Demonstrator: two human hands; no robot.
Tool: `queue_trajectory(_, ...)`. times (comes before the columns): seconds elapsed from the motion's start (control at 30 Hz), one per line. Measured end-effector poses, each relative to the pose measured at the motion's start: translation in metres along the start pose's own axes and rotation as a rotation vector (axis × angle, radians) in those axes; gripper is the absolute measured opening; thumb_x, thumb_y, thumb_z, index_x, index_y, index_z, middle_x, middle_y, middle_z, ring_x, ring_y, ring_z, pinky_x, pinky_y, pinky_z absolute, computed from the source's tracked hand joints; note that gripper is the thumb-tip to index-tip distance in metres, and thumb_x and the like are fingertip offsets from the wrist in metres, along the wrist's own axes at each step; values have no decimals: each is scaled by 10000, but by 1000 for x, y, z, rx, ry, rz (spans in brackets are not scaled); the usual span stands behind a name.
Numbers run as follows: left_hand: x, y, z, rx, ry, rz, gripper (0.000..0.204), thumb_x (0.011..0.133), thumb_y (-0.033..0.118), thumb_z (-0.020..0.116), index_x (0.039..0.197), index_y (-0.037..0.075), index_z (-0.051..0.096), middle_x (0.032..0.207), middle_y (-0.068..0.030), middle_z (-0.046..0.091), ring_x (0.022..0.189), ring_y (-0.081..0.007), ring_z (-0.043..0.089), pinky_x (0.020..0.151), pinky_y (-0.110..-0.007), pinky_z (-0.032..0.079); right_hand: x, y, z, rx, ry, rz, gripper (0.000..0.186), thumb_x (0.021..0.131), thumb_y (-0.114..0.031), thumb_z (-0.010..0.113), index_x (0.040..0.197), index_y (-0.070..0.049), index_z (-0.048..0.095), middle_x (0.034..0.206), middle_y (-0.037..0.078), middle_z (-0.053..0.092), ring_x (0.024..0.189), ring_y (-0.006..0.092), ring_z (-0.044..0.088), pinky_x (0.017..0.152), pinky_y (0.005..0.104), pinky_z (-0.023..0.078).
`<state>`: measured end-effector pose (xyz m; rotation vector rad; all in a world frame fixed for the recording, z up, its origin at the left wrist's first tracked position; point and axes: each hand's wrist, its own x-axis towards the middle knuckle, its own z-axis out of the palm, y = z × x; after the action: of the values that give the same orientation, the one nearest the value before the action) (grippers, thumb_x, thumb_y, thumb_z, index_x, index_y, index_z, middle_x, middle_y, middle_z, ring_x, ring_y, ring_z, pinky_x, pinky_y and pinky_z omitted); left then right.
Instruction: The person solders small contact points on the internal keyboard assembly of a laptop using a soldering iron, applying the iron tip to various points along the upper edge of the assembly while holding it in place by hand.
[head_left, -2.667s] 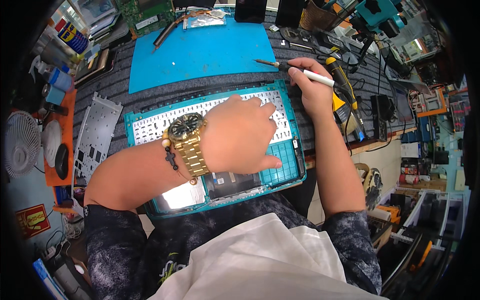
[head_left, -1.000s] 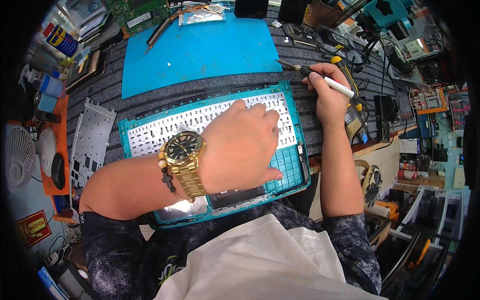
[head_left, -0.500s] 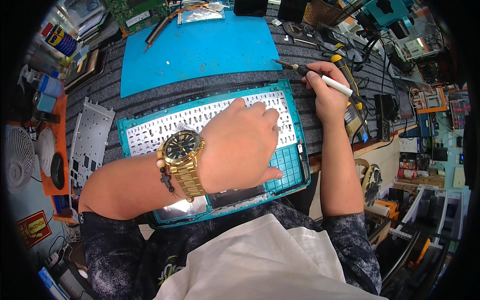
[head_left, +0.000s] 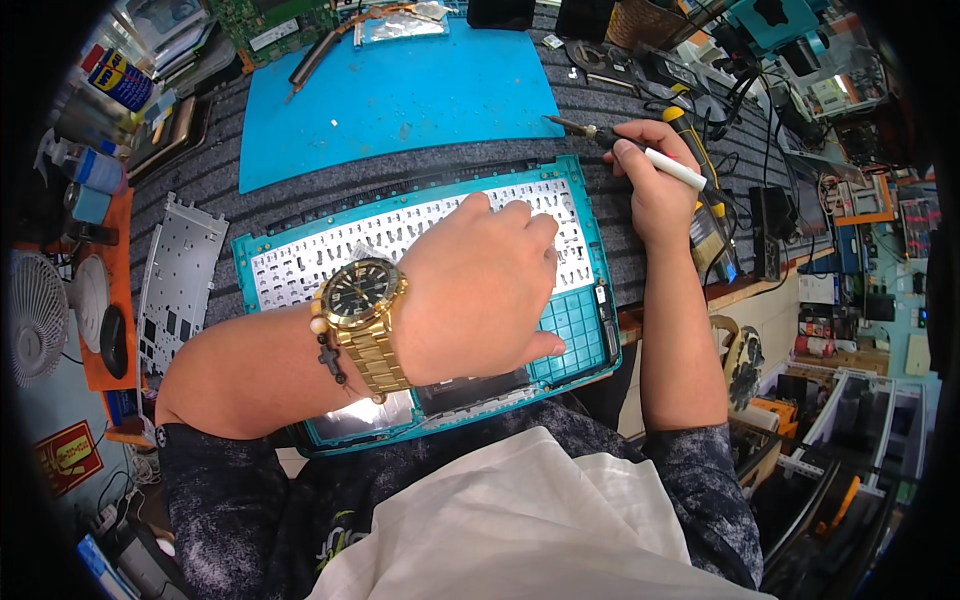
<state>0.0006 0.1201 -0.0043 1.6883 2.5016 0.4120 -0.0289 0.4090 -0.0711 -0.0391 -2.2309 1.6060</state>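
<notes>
A teal laptop top cover (head_left: 335,212) lies upside down near my lap, with a silver perforated keyboard plate (head_left: 300,262) set into it. Over its middle rests my left hand (head_left: 475,290), palm down, thumb stretched apart from the bent fingers; the fingertips are out of sight beneath the hand. A gold watch (head_left: 362,292) and a beaded bracelet are on that wrist. Beyond the cover's far right corner, my right hand (head_left: 655,175) grips a soldering iron (head_left: 680,170) with a white handle end. Its pointed tip is toward the blue mat, above its right edge.
A blue work mat (head_left: 390,110) lies behind the cover, on dark striped cloth. At left are a metal plate (head_left: 183,275) and a small white fan (head_left: 40,318). A yellow-black tool (head_left: 690,140) and a brush (head_left: 708,245) sit by my right forearm, among cables.
Almost nothing differs. The view has shifted very slightly; both hands keep their places and the soldering iron stays in my right hand.
</notes>
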Motion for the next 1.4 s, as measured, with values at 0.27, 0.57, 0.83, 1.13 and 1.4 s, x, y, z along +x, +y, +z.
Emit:
queue_trajectory(0.27, -6, 0, -3, -68, -9, -10, 765, 917, 584, 817, 1334, -50, 721, 1365, -182, 688, 1222, -331, 662, 1085, -460, 499, -4, -2, -7, 159, 41, -1, 171, 960, -9, 768, 1127, 24, 778, 935, 48, 756, 801, 119, 710, 761, 280, 585)
queue_trajectory(0.57, -4, -1, 3, -42, -21, -30, 840, 937, 622, 781, 1422, -54, 670, 1429, -186, 657, 1280, -337, 628, 1140, -507, 471, -54, -6, -32, 420, 68, 12, 194, 957, 54, 706, 1150, 62, 705, 977, 120, 710, 776, 170, 662, 849, 390, 639)
queue_trajectory(0.83, -2, 2, 8, -13, 0, -42, 885, 923, 678, 765, 1437, -36, 672, 1411, -183, 653, 1307, -331, 601, 1095, -521, 462, -96, -3, -57, 321, -28, -2, 253, 960, -47, 684, 1200, 29, 662, 1062, 157, 653, 813, 197, 614, 988, 559, 611)
queue_trajectory(1.13, -1, -1, 9, 22, -5, -51, 895, 908, 720, 765, 1446, 9, 682, 1503, -172, 634, 1420, -394, 558, 1194, -614, 414, -107, -5, -56, 325, -56, -42, 236, 927, -14, 745, 1148, 56, 701, 1128, 156, 685, 845, 166, 657, 762, 299, 558)
queue_trajectory(1.4, 0, -1, 6, 3, -46, -77, 881, 895, 711, 788, 1436, 23, 688, 1503, -168, 634, 1422, -398, 561, 1149, -624, 443, -106, -1, -57, 229, -98, -68, 227, 912, -34, 775, 1114, 50, 715, 1115, 158, 729, 926, 186, 669, 844, 309, 540)
